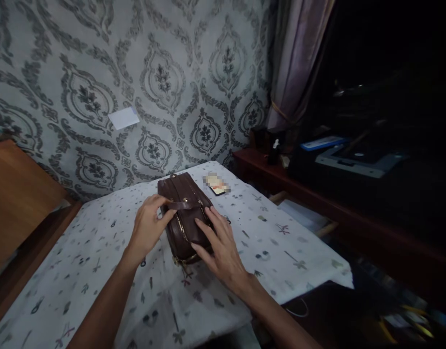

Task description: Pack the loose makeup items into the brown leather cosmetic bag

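Observation:
A dark brown leather bag (195,232) with gold-coloured zips lies on the cloth-covered table. Across its top runs a short strap (181,205) with a metal stud. My left hand (150,220) pinches the left end of this strap between thumb and fingers. My right hand (223,247) rests on the bag's right side, its fingers spread and touching the leather near a zip. Zip pulls hang at the bag's near end. The bag's inside is not visible.
A phone (220,190), partly blurred, lies behind the bag. The white patterned tablecloth (281,252) hangs over the table's right edge. An open drawer (306,215) with papers is at right, below a dark red shelf (259,167). A wooden panel (23,194) stands at left.

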